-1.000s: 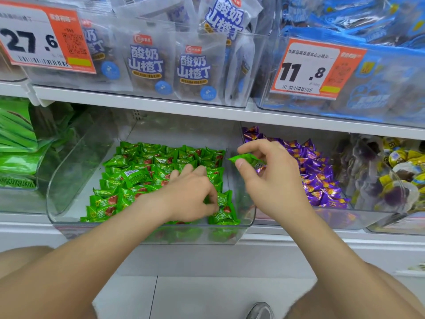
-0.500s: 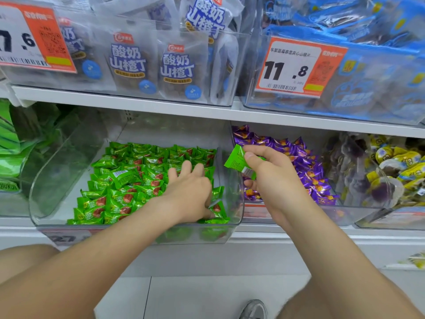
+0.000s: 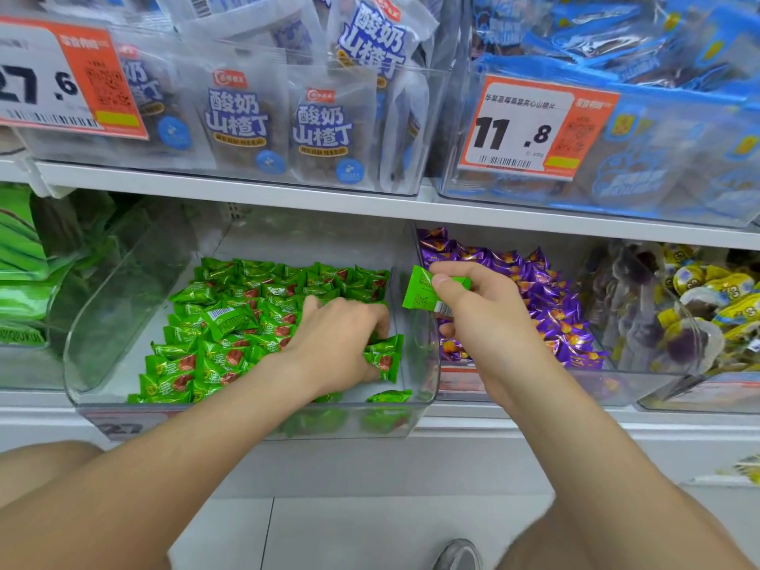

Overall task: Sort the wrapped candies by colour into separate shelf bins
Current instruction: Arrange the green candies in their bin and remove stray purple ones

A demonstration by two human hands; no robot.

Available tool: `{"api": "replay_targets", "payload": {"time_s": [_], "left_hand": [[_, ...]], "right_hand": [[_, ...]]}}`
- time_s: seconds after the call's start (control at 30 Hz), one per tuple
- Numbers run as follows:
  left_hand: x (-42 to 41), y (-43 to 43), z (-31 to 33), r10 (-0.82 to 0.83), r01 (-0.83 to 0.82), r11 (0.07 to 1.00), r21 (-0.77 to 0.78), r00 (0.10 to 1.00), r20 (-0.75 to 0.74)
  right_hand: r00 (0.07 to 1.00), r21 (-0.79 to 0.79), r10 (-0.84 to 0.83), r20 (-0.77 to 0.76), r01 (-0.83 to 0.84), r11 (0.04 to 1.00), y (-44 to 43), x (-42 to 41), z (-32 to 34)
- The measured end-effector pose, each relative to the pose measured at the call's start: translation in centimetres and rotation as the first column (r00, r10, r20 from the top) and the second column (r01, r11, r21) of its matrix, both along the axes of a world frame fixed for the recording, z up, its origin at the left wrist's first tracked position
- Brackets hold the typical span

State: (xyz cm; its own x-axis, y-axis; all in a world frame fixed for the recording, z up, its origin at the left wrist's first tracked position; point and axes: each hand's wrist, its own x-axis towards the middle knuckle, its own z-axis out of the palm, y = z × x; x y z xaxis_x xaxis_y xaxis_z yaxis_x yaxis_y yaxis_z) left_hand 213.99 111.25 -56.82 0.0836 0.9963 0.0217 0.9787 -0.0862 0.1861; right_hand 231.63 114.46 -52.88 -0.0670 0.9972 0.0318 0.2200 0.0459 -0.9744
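A clear bin (image 3: 103, 322) on the lower shelf holds many green wrapped candies (image 3: 230, 322). To its right a second clear bin (image 3: 633, 388) holds purple wrapped candies (image 3: 547, 290). My left hand (image 3: 337, 343) lies palm down inside the green bin, its fingers curled over green candies near the bin's right wall. My right hand (image 3: 485, 322) is above the wall between the two bins and pinches a single green candy (image 3: 423, 292) between thumb and forefinger.
Further right stands a bin of yellow and dark wrapped sweets (image 3: 707, 302). Green packets (image 3: 20, 273) fill the bin at far left. The shelf above carries bins of white pouches (image 3: 325, 125) and blue packets (image 3: 658, 76) with orange price tags (image 3: 534, 125).
My right hand has turned the green candy upright and drawn it slightly left toward the green bin. My left hand has stayed on the green candies, with its fingers curling more.
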Motion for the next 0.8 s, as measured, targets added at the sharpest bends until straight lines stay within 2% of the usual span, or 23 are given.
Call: {"api": "replay_targets", "payload": {"time_s": [0.27, 0.43, 0.5, 0.57, 0.7, 0.8], "left_hand": [[-1.0, 0.2, 0.3, -0.054, 0.053, 0.999, -0.014, 0.996, -0.078], [-2.2, -0.2, 0.4, -0.032, 0.031, 0.999, -0.013, 0.996, -0.085], [-2.2, -0.3, 0.3, -0.017, 0.016, 1.000, -0.015, 0.998, -0.058], [-2.3, -0.5, 0.1, -0.008, 0.008, 1.000, -0.016, 0.999, -0.031], [-2.6, -0.6, -0.1, -0.020, 0.020, 1.000, -0.019, 1.000, -0.018], [-2.9, -0.5, 0.3, -0.001, 0.002, 1.000, -0.018, 1.000, 0.027]], "right_hand": [[0.996, 0.114, -0.003, 0.086, -0.007, 0.993, 0.1, 0.1, -0.4], [0.951, 0.335, -0.086, 0.296, -0.019, 0.942, -0.3, 0.8, 0.0], [0.940, 0.379, -0.075, 0.332, -0.060, 0.923, -0.8, 0.9, 0.6], [0.963, 0.331, -0.004, 0.269, -0.089, 0.939, -1.2, 0.7, 1.2], [0.983, 0.108, 0.180, 0.028, -0.182, 0.977, -1.9, 0.6, 2.2], [0.982, 0.028, 0.187, 0.032, -0.188, 0.982, -1.8, 0.9, 2.5]]}}
